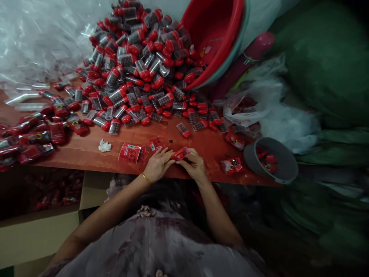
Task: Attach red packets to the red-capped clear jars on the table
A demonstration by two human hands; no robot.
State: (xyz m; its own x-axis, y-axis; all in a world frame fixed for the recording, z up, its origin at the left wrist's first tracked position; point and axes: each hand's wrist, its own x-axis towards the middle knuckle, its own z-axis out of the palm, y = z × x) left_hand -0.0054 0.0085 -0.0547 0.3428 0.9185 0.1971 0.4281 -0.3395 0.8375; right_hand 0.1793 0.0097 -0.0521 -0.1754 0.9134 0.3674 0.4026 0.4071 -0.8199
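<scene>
Between my two hands, above the front edge of the reddish table (95, 157), is a small red packet (181, 154). My left hand (157, 164) pinches its left end, fingers closed. The packet's right end is between the closed fingers and thumb of my right hand (194, 164). Left of my hands lie flat red printed wrappers (129, 152), and one more (155, 144) lies just behind my left hand. A large heap of clear tubes with red caps and dark contents (132, 73) covers the back of the table. One such tube (183, 130) lies apart, behind my hands.
Filled red packets (37, 134) are piled at the left. Right stand a grey bucket (250, 154) holding red pieces and, behind, a tipped red basin (239, 23). A crumpled white scrap (104, 146) lies left. An open cardboard box (95, 188) is below the table edge.
</scene>
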